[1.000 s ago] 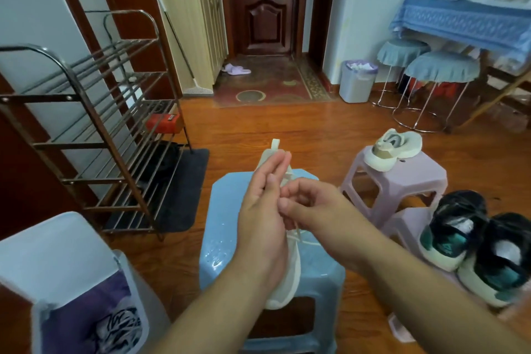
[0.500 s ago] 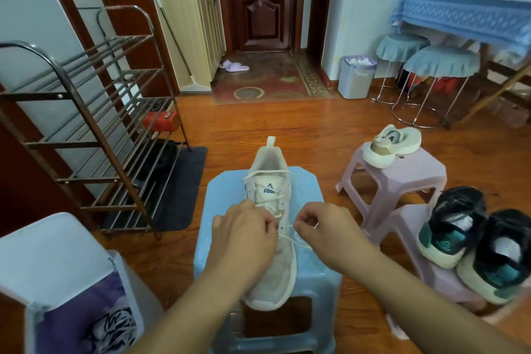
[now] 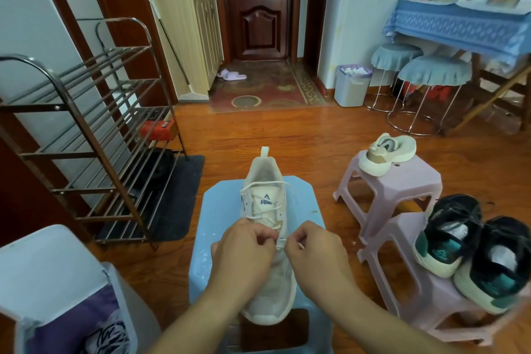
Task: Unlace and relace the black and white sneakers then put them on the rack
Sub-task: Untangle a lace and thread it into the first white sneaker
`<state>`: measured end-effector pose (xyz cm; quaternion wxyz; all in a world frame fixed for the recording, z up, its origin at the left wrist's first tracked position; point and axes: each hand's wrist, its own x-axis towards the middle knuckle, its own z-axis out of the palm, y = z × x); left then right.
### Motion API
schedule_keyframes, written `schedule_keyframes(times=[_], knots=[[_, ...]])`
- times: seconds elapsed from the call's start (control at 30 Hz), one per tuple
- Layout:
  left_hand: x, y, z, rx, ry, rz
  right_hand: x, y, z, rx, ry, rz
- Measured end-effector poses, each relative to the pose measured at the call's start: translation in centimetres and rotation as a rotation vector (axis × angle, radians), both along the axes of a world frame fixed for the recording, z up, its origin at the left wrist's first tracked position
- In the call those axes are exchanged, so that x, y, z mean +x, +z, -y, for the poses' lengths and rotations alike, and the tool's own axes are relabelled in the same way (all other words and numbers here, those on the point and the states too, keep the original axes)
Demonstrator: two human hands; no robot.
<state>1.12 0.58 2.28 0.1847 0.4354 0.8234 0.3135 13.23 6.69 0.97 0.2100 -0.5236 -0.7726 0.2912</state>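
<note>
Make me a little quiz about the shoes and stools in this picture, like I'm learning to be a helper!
1. True or false: the white sneaker sits on the blue stool.
2. What are the left hand and right hand pinching? A) a sock B) the white lace C) a brush
3. Fill in: the two black and green sneakers rest on a ____ stool.

Key
1. True.
2. B; the fingers of both hands pinch the lace near the middle eyelets.
3. Pink. A cream shoe sits on the other pink stool.
</note>
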Motion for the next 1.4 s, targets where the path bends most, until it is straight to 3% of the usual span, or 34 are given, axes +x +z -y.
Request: schedule_keyframes(times=[0.23, 0.3, 0.43, 0.57, 0.67, 0.77, 0.83, 0.97, 1.07, 1.1, 1.17, 1.23, 1.27, 1.3, 1.33, 1.37, 1.4], knots=[[-0.3, -0.5, -0.5, 0.047, 0.003, 0.166, -0.5, 0.1, 0.8, 0.177, 0.093, 0.162], [-0.6, -0.7, -0.5, 0.074, -0.015, 0.165, -0.4, -0.3, -0.2, 0.004, 0.1, 0.052], [-1.0, -1.3, -0.4, 0.096, -0.064, 0.038, 0.5, -0.5, -2.6, -0.653, 0.083, -0.359], [-0.8, -1.5, -0.4, 0.047, -0.097, -0.188, 0.3, -0.1, -2.9, -0.81, 0.105, -0.424], [-0.6, -1.2, -0.5, 0.073, -0.072, -0.183, 0.1, 0.0, -3.2, -0.681, 0.109, -0.342], [-0.1, -1.1, -0.4, 0.088, -0.06, -0.202, 0.4, 0.4, -3.1, -0.091, 0.188, -0.021], [0.1, -1.1, -0.2, 0.099, -0.056, -0.246, 0.4, 0.1, -2.6, 0.27, 0.369, 0.137], [-0.5, -1.0, 0.0, 0.091, -0.056, -0.255, 0.2, -0.1, -3.0, 0.322, 0.503, 0.098], [-3.2, 1.9, 0.3, 0.279, 0.104, -0.01, 0.1, 0.1, -3.4, 0.266, 0.519, 0.102], [-5.2, 3.0, 0.5, 0.441, 0.239, 0.196, 0.1, 0.3, -3.5, 0.244, 0.525, 0.1], [-9.8, 5.0, 1.4, 0.799, 0.491, 0.8, 0.2, 0.7, -3.7, 0.186, 0.538, 0.099], [-13.9, 5.8, 3.3, 1.176, 0.605, 1.362, 0.3, 1.2, -4.2, 0.12, 0.543, 0.114], [-15.3, 5.6, 4.2, 1.307, 0.62, 1.545, 0.3, 1.5, -4.5, 0.091, 0.544, 0.122], [-16.2, 5.3, 4.9, 1.346, 0.627, 1.607, 0.3, 1.6, -4.8, 0.068, 0.547, 0.12], [-16.8, 4.9, 5.2, 1.282, 0.657, 1.529, 0.2, 1.7, -4.9, 0.047, 0.551, 0.118], [-16.8, 4.8, 5.0, 1.122, 0.67, 1.313, 0.1, 1.7, -5.0, 0.036, 0.55, 0.118], [-16.3, 4.6, 4.5, 0.903, 0.653, 0.979, 0.1, 1.8, -5.1, 0.029, 0.55, 0.125]])
